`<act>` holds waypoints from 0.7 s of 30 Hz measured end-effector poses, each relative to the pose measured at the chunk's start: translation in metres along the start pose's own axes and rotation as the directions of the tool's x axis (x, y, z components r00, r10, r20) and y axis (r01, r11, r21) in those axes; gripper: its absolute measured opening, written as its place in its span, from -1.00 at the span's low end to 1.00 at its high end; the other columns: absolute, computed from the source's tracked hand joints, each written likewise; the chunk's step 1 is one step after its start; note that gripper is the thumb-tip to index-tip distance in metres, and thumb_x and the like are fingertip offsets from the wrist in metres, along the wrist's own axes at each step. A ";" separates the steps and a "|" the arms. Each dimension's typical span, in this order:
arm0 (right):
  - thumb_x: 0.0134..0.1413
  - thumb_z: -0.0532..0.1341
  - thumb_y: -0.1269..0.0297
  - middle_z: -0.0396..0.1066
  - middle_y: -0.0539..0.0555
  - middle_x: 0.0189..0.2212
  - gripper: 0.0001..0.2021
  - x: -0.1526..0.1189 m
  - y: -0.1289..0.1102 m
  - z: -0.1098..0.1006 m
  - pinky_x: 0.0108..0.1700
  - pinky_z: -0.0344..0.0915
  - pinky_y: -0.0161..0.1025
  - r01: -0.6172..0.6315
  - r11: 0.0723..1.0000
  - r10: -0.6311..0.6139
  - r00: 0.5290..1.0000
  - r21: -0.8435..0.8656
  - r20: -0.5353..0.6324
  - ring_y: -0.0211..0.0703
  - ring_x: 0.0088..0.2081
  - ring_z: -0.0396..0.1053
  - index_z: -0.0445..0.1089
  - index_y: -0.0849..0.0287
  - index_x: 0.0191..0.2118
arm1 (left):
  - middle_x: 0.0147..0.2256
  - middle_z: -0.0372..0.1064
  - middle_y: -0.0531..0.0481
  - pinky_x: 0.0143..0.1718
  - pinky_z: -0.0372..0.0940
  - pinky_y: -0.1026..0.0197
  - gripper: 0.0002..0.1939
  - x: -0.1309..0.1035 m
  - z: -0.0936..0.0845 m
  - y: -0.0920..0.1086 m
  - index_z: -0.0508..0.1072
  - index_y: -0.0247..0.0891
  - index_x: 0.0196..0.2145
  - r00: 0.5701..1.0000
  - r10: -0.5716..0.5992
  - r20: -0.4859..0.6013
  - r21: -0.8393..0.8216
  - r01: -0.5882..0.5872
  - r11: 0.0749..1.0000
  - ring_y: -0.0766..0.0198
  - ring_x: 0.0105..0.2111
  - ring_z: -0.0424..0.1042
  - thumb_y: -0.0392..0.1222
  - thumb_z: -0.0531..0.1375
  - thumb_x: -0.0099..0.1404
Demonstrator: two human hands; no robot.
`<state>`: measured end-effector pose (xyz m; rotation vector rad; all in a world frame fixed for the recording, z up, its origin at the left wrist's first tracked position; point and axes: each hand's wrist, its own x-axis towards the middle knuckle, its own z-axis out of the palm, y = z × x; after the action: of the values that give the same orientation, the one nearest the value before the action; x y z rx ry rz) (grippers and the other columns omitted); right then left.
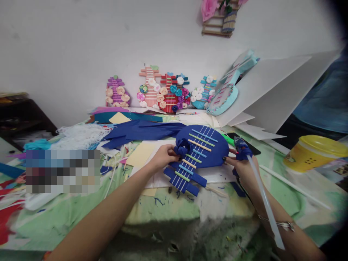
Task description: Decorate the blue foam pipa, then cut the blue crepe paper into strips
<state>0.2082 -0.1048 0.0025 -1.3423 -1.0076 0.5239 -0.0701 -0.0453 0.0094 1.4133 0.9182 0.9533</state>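
White wall across the top, a row of small flowered paper instruments against it, and below them a table under a green cloth. Centre frame, it's the dark blue paper instrument, right between the two hands, its round body up and its neck angled towards lower left. Left hand, at its left edge: thumb and fingers closed in a pinch on a dark blue paper flower at the body's side. Over on the right, the right hand is wrapped around a glue gun, glue stick trailing downward, fingertips against the body's right edge. Far right, a yellow tub carries a printed picture, any lettering too small to read.
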 end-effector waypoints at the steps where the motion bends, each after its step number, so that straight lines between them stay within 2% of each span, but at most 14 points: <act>1: -0.38 0.38 0.31 0.52 0.17 -0.32 -0.57 0.000 -0.005 0.003 -0.60 0.19 -0.31 -0.027 0.999 0.028 1.000 0.037 -0.009 -0.05 -0.44 0.47 0.42 0.22 -0.22 | -0.47 0.50 0.03 -0.38 0.35 0.26 -0.71 0.000 0.001 0.001 0.40 -0.31 -0.39 0.999 0.028 -0.018 -0.027 -0.028 0.999 0.26 -0.46 0.48 -0.39 0.32 -0.13; 4: -0.37 0.38 0.32 0.52 0.13 -0.40 -0.67 0.002 -0.018 0.010 -0.58 0.20 -0.32 -0.063 0.992 0.066 0.997 0.113 -0.026 -0.08 -0.42 0.45 0.45 0.23 -0.32 | -0.42 0.50 0.06 -0.28 0.36 0.23 -0.63 0.001 0.005 0.005 0.38 -0.29 -0.33 0.992 0.110 -0.055 -0.103 -0.116 0.988 0.26 -0.39 0.49 -0.34 0.37 -0.16; 7: -0.38 0.40 0.33 0.50 0.05 -0.46 -0.76 0.010 -0.024 0.016 -0.51 0.27 -0.29 -0.021 0.978 0.024 1.000 0.208 -0.010 -0.12 -0.43 0.44 0.43 0.20 -0.44 | -0.46 0.47 0.11 -0.27 0.35 0.24 -0.59 -0.001 0.007 0.009 0.36 -0.28 -0.36 0.983 0.169 -0.070 -0.151 -0.178 0.972 0.27 -0.40 0.48 -0.33 0.40 -0.20; 9: -0.39 0.41 0.35 0.49 0.01 -0.48 -0.75 0.018 -0.024 0.019 -0.47 0.31 -0.27 0.005 0.968 -0.008 1.000 0.252 0.011 -0.13 -0.43 0.44 0.41 0.17 -0.45 | -0.48 0.45 0.12 -0.29 0.35 0.25 -0.60 -0.002 0.006 0.011 0.35 -0.28 -0.38 0.979 0.190 -0.070 -0.167 -0.200 0.965 0.28 -0.41 0.48 -0.33 0.40 -0.21; 15: -0.38 0.43 0.37 0.51 -0.02 -0.46 -0.70 0.039 -0.014 0.022 -0.38 0.38 -0.23 0.009 0.953 -0.033 0.997 0.302 0.075 -0.11 -0.37 0.47 0.41 0.13 -0.39 | -0.48 0.46 0.09 -0.39 0.32 0.31 -0.62 -0.004 -0.001 0.014 0.39 -0.30 -0.33 0.982 0.186 -0.037 -0.166 -0.190 0.968 0.31 -0.45 0.46 -0.44 0.32 -0.18; 21: -0.33 0.42 0.35 0.50 -0.03 -0.44 -0.71 0.037 -0.006 0.022 -0.13 0.41 -0.11 0.035 0.930 -0.067 0.995 0.366 0.075 -0.05 -0.23 0.49 0.38 0.12 -0.37 | -0.45 0.49 0.01 -0.37 0.31 0.28 -0.65 -0.006 -0.004 0.019 0.45 -0.34 -0.27 0.985 0.170 0.015 -0.140 -0.166 0.976 0.27 -0.44 0.47 -0.43 0.30 -0.11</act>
<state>0.2074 -0.0639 0.0175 -0.9659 -0.9574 0.6974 -0.0760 -0.0505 0.0280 1.3975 0.7066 1.1000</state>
